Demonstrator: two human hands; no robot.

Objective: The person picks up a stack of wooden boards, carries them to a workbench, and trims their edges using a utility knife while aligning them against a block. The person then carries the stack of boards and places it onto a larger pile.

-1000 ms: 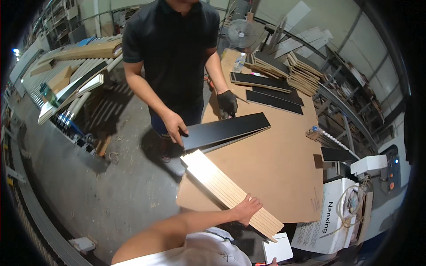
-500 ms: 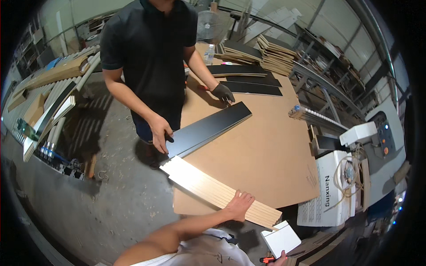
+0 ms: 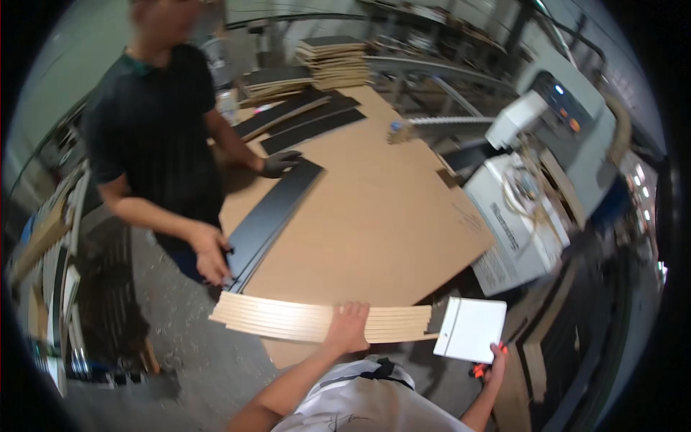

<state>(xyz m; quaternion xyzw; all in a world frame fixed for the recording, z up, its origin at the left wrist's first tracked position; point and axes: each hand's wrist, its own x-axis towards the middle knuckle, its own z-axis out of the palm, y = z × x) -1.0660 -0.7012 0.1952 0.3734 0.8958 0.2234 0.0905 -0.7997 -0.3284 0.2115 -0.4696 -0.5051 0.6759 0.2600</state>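
Pressing your left hand [image 3: 348,325] flat on a stack of pale wood strips [image 3: 317,321], fingers spread over its top, you pin it at the near edge of the brown table [image 3: 374,209]. Your right hand [image 3: 495,360] is closed on the lower corner of a white board [image 3: 471,329], just right of the strips. Beyond your left hand, a co-worker [image 3: 155,137] grips a long black panel [image 3: 273,216] at both ends.
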